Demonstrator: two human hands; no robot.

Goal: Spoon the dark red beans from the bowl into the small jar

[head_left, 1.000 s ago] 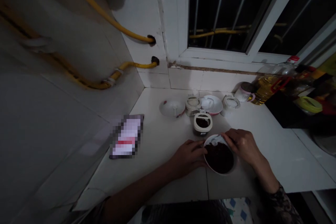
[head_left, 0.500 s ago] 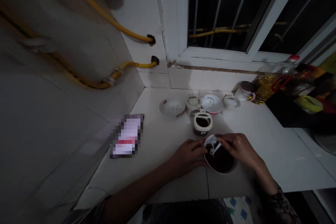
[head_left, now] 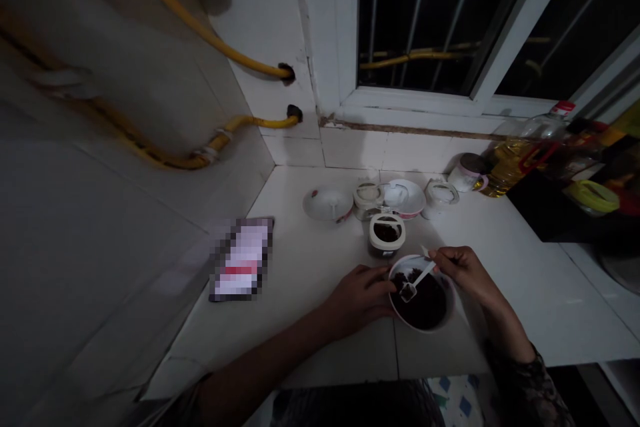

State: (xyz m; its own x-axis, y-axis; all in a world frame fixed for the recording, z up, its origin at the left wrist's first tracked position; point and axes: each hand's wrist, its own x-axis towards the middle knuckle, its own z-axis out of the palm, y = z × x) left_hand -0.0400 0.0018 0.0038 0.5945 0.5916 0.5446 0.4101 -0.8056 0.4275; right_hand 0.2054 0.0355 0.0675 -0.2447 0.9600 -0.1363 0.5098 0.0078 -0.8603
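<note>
A white bowl (head_left: 453, 300) stands near the counter's front edge, holding dark brown, crumbly stuff (head_left: 425, 309). My left hand (head_left: 361, 299) grips the bowl's left side, thumb at the rim and the other fingers around the outside. In my right hand (head_left: 463, 271), pinched by the handle, is a small white plastic spoon (head_left: 424, 274). Its square scoop is over the dark stuff at the bowl's left and carries some of it. Just behind the bowl sits a small jar (head_left: 387, 247) with a pale rim and similar dark contents.
Behind are a shallow bowl (head_left: 327, 207), a spice jar (head_left: 369, 197), another white bowl (head_left: 413, 197), a jar of white stuff (head_left: 441, 197) and a lidded cup (head_left: 466, 173). An oil bottle (head_left: 505, 160) and dark box (head_left: 540, 210) stand right. A blurred-out phone-like item (head_left: 243, 260) lies left.
My right hand has drawn back to the right and up, out of the bowl, so the spoon's scoop and handle now show. My left hand stays on the bowl.
</note>
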